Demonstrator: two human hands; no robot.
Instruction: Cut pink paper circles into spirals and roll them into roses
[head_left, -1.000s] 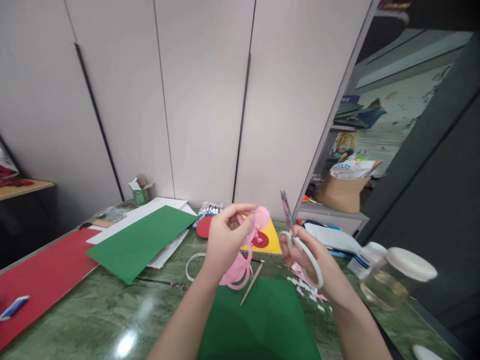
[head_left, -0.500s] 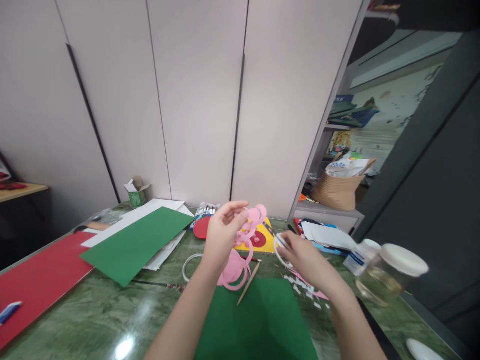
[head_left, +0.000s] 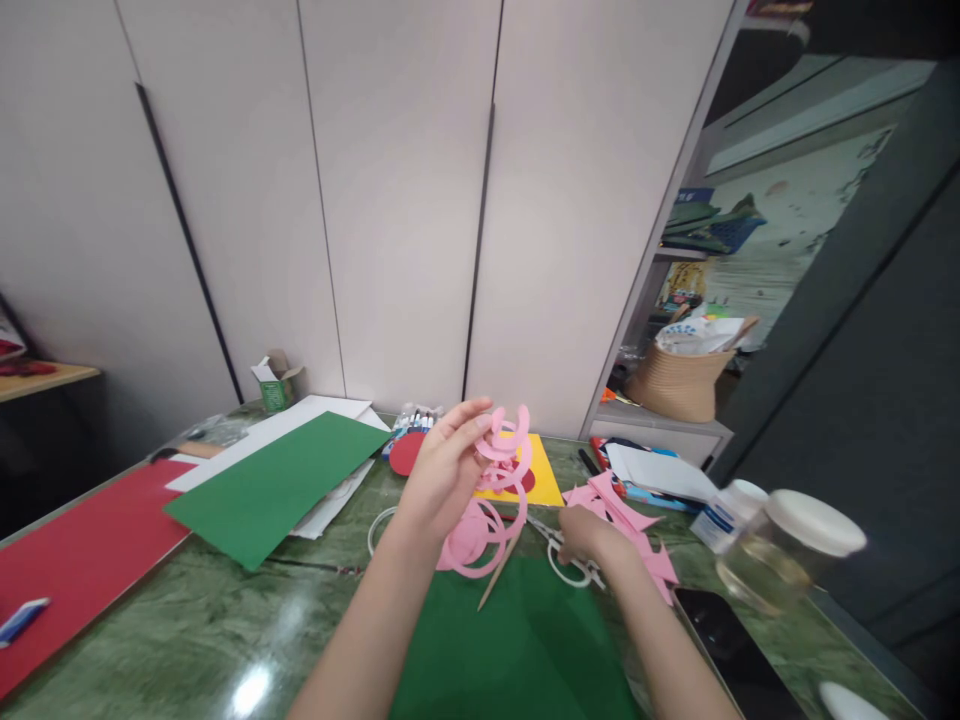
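My left hand (head_left: 448,468) is raised over the middle of the table, thumb and fingertips closed on a curled pink paper strip (head_left: 517,455). The strip coils downward in loops. Behind the hand, pink paper circles (head_left: 466,538) lie on the table. My right hand (head_left: 589,535) is low at the white-handled scissors (head_left: 568,575), fingers curled down at the handles. The scissors lie at the upper edge of a green sheet (head_left: 517,640), blades pointing up-left. Close beside them are pink paper scraps (head_left: 621,512). A pointed wooden stick (head_left: 496,575) rests partly on the green sheet.
Behind the strip lies a yellow sheet (head_left: 546,470) with a red circle. Green paper (head_left: 281,485) and red paper (head_left: 82,550) lie left. A phone (head_left: 735,650), a lidded jar (head_left: 787,555) and a white bottle (head_left: 731,515) stand or lie right. A wardrobe rises behind.
My right hand has come down with the scissors from mid-air to the table. The pink strip in my left hand now hangs in a more open coil. Pink scraps and the phone show more fully.
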